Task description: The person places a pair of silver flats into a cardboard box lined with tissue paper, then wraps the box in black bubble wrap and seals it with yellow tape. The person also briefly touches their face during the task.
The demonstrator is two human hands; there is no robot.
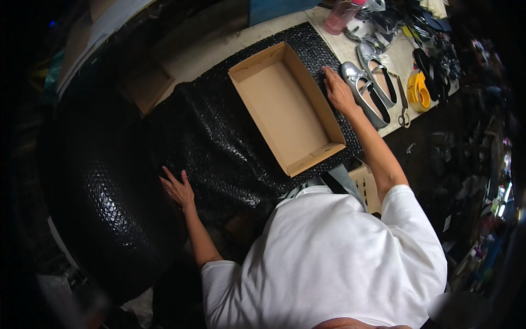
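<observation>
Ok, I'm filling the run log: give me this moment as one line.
left hand: flat on black bubble wrap | right hand: on wrap beside open cardboard box | silver shoes: right of box

Packing workshop: cluttered worktable (219,46) spread with black bubble wrap (219,142), open cardboard box (285,107), silver shoes (370,88), scissors (404,107), yellow tape dispenser (419,90) at hand.
</observation>
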